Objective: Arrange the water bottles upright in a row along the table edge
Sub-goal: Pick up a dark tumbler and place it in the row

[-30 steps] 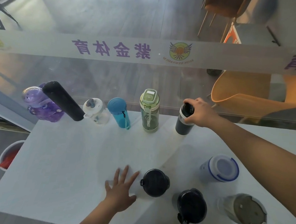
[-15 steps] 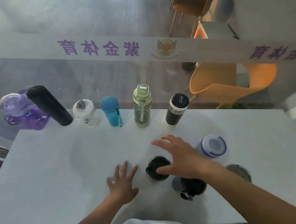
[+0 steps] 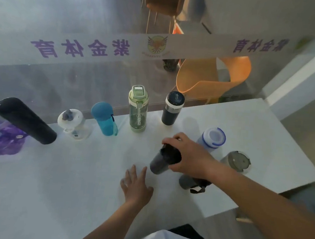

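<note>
The right hand [image 3: 191, 157] has its grip clamped on the lid end of a dark grey bottle [image 3: 159, 162], whose body tilts toward 7 o'clock above the tabletop [image 3: 55, 177]. The left hand [image 3: 136, 186] lies flat, fingers spread, at 7 o'clock of the bottle.

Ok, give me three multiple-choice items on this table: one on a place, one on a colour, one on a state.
1. The green bottle stands between the blue bottle and:
A. the dark bottle with the white band
B. the purple bottle
C. the blue-rimmed bottle

2. The chair behind the glass is:
A. red
B. orange
C. black

3. The right hand is:
A. flat on the table
B. empty in the air
C. closed on the lid of the dark grey bottle

Answers: 1 A, those two flank it in the row. 2 B, its shell is orange. 3 C, the fingers wrap the lid and the bottle tilts; the left hand lies flat on the table.
</note>
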Demonstrator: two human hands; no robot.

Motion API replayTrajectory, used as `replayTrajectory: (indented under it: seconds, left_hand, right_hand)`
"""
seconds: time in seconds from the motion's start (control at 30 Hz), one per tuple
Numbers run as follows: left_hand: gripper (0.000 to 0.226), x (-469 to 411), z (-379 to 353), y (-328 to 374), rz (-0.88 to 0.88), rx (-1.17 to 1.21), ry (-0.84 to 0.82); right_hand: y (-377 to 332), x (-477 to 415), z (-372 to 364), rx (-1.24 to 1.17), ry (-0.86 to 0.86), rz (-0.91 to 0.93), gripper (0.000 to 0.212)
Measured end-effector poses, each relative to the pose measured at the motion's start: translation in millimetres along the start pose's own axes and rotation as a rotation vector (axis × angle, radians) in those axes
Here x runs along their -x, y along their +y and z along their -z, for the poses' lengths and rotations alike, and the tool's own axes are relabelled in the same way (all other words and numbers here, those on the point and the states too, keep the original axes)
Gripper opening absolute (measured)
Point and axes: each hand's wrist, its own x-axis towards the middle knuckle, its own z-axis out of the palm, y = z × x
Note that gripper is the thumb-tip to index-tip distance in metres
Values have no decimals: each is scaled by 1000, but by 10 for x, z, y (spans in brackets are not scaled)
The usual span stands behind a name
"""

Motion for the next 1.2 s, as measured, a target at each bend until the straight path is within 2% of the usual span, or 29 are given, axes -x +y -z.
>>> replayTrajectory:
  seconds: [0.2,0.33,0.43,0.6,0.8,1.2]
  left_hand:
    - [77,-144,40,186,-19,-22,-10]
    - [78,-236,66,381,3,-31,-27]
    - [78,-306,71,501,49,-34,-35]
    - [82,-347,25,675,133,-36,-41]
    - [84,-331,-92,805,220,-24,-16]
    - [84,-311,-279,852,310,-10,28]
  right_hand:
    - [25,35,1129,-12,182,5,67]
    - [274,-17,1794,44,190,20,60]
    - [624,-213,2019,45,170,27,59]
    - [1385,-746,1912,35,107,12,59]
    - [2066,-1334,1493,7,-11,56,44]
    - [2283,-1781,1322,144,5,107,66]
